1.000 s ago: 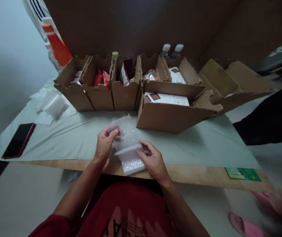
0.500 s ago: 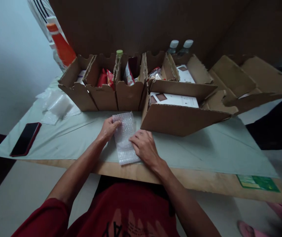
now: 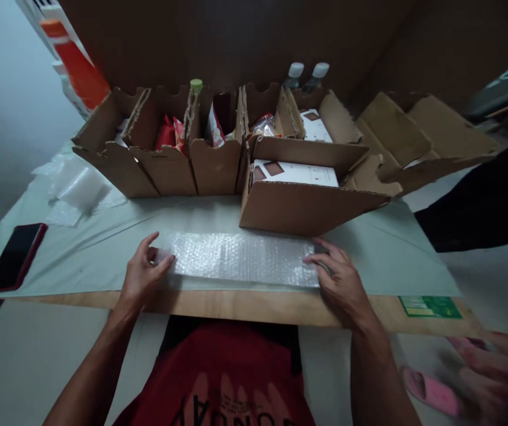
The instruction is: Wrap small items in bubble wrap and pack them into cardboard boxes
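Observation:
A long strip of bubble wrap (image 3: 240, 259) is stretched sideways just above the table's front edge. Its left end is pinched between the thumb and fingers of my left hand (image 3: 144, 269). At the other end, my right hand (image 3: 338, 275) grips it with the thumb underneath the fingers' level, on the near side. Behind the strip stands a cardboard box (image 3: 311, 204) with white packets (image 3: 298, 173) inside, close to but apart from my hands.
Several cardboard bins (image 3: 160, 171) line the back, holding red and white packets. More bubble wrap (image 3: 79, 186) lies at left, near a phone (image 3: 16, 257). An orange-topped bottle (image 3: 76, 65) stands behind. Pink slippers (image 3: 431, 390) show on the floor at right.
The bubble wrap, folded and upright before, is now opened out into a long sideways strip. My hands have moved apart to its two ends. The view has shifted slightly.

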Motion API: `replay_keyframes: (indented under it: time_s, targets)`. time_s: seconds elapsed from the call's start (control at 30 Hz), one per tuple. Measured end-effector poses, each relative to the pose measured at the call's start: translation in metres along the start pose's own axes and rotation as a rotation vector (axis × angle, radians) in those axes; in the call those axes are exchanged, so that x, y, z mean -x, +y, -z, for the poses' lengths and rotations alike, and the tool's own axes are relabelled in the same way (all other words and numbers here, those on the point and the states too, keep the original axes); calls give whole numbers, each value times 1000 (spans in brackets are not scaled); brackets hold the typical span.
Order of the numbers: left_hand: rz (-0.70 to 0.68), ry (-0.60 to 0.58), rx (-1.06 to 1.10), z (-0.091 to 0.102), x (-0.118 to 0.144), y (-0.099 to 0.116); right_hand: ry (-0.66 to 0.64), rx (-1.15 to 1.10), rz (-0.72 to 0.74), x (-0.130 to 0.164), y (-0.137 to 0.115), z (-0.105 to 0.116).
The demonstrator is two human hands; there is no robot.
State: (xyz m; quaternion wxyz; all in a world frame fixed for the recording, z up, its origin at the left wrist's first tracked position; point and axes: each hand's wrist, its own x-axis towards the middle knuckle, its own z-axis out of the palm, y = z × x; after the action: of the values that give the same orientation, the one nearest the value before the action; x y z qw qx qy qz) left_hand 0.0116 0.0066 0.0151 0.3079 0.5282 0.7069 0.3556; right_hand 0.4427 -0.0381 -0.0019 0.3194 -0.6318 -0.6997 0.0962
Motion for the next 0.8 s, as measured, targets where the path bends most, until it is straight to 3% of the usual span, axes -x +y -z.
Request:
replay_keyframes:
  time_s: [0.07, 0.13, 0.23, 0.33, 0.4, 0.47, 0.57, 0.7, 0.8]
  targets:
    - [-65, 12, -251, 10, 5, -9, 5, 122, -22, 9, 20, 2]
    - [-184, 84, -436, 18, 9, -9, 93, 226, -38, 18, 24, 11]
    - [-472, 90, -498, 12, 16, 9, 187, 264, 32, 15, -10, 6]
    - [-702, -36, -492, -19, 13, 31, 0, 133, 240, -8, -81, -43]
    - [-729, -136, -544, -41, 5, 35, -224, 56, 387, -25, -124, -85]
    - [-682, -222, -607, -55, -5, 30, -360, 15, 449, -34, -143, -114]
    - [-613, -281, -629, -58, -18, 16, -378, 20, 381, -24, -118, -113]
    - [-588, -288, -622, -54, -22, 10, -228, 174, 141, 15, -36, -53]
    - [-585, -312, -627, -54, -22, 14, -60, 297, -8, 32, 4, -14]
